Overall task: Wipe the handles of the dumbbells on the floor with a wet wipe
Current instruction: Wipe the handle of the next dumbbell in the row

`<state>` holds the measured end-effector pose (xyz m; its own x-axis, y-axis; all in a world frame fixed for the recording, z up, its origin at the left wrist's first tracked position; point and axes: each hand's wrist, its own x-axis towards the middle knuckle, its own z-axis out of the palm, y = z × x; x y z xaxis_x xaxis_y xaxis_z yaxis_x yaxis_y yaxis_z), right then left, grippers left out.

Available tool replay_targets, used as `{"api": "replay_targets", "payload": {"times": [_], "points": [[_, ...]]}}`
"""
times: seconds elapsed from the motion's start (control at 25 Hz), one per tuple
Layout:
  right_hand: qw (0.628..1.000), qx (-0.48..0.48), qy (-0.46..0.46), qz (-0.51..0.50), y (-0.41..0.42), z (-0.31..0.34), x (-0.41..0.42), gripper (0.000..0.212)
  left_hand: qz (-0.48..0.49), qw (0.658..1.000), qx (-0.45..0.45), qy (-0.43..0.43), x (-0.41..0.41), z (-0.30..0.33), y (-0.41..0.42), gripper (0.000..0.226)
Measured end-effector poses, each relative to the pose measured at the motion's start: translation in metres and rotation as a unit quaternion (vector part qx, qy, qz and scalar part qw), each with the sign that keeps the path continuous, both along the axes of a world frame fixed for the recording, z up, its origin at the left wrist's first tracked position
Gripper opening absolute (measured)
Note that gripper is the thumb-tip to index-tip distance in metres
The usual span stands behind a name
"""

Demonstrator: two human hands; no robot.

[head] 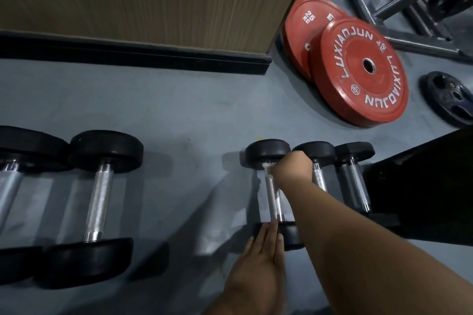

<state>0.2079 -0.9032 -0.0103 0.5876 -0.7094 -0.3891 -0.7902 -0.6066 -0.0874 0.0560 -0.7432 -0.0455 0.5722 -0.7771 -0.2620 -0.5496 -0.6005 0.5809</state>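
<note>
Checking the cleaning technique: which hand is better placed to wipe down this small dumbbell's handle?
Right hand: it holds the wet wipe on the handle's far end. Left hand rests flat on the near head.

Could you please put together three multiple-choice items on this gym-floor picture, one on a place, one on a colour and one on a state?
1. Where on the chrome handle of the small black dumbbell is the white wet wipe?
A. at the far end, by the far head
B. at the near end
C. on the floor beside it

2. What colour are the two round weight plates leaning by the wall corner?
A. blue
B. red
C. yellow

3. How does the left hand lie?
A. curled round the handle
B. straight fingers against the near black head
C. lifted clear of the dumbbell

Answers: 1 A, the right hand holds the wipe there. 2 B, both faces are red. 3 B, fingers lie straight on the head.
</note>
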Motion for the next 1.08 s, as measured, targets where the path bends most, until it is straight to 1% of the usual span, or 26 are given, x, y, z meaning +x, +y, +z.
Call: {"api": "replay_targets", "payload": {"times": [0.08,0.2,0.24,0.32,0.4,0.44,0.48,0.52,0.56,0.6,0.64,0.68,0.76,0.8,0.88,1.0,1.04,1.08], "points": [[1.0,0.01,-0.011,-0.016,-0.003,0.001,0.005,0.021,-0.013,1.0,0.026,0.009,0.003,0.004,-0.004,0.063],[0.999,0.027,0.014,0.007,-0.003,0.005,-0.009,0.021,-0.047,0.995,0.089,0.009,0.002,0.005,-0.007,0.065],[0.999,0.039,0.026,0.009,-0.004,0.006,-0.018,0.023,-0.043,0.994,0.102,0.0,0.003,0.004,-0.009,0.063],[0.996,0.053,0.065,0.009,-0.003,0.008,-0.038,0.027,-0.014,0.996,0.09,0.016,0.006,0.011,-0.012,0.057],[0.994,0.051,0.091,0.019,-0.001,0.007,-0.06,0.016,-0.008,0.997,0.055,0.052,0.015,0.026,-0.013,0.067],[0.994,0.057,0.088,0.021,0.0,0.007,-0.066,0.009,0.009,1.0,0.001,-0.006,0.02,0.03,-0.016,0.068],[0.995,0.057,0.083,0.021,0.001,0.007,-0.071,0.009,-0.015,1.0,0.008,0.006,0.02,0.039,-0.015,0.061],[0.995,0.046,0.084,0.021,0.001,0.006,-0.074,0.011,-0.011,0.999,0.012,0.05,0.023,0.05,-0.012,0.059],[0.996,0.035,0.078,0.015,0.002,0.006,-0.073,0.018,0.031,0.998,0.004,0.063,0.026,0.052,-0.012,0.059],[0.998,0.029,0.063,0.002,0.002,0.004,-0.07,0.025,0.08,0.996,-0.036,-0.014,0.029,0.046,-0.012,0.062],[0.998,0.034,0.049,-0.014,0.003,0.003,-0.067,0.03,0.104,0.991,-0.056,-0.059,0.029,0.045,-0.01,0.066],[0.998,0.041,0.041,-0.017,0.004,0.0,-0.063,0.031,0.085,0.994,-0.056,-0.03,0.027,0.04,-0.008,0.07],[0.998,0.054,0.023,-0.024,0.003,-0.005,-0.054,0.024,0.005,0.997,-0.022,0.072,0.023,0.033,-0.001,0.081],[0.998,0.051,0.014,-0.031,0.004,-0.005,-0.047,0.025,-0.018,0.997,-0.015,0.08,0.025,0.03,0.002,0.083],[0.999,0.024,0.006,-0.024,0.003,-0.006,-0.032,0.03,-0.032,0.997,-0.017,0.072,0.022,0.022,0.005,0.077],[0.999,0.016,-0.015,-0.035,-0.001,-0.008,-0.008,0.024,-0.035,0.993,-0.013,0.116,0.025,0.021,0.009,0.074],[0.999,0.018,-0.023,-0.038,-0.001,-0.01,-0.004,0.021,-0.041,0.991,-0.009,0.124,0.026,0.02,0.01,0.07],[0.998,0.024,-0.033,-0.041,-0.002,-0.011,-0.001,0.02,-0.043,0.992,-0.001,0.122,0.026,0.019,0.011,0.07]]}}
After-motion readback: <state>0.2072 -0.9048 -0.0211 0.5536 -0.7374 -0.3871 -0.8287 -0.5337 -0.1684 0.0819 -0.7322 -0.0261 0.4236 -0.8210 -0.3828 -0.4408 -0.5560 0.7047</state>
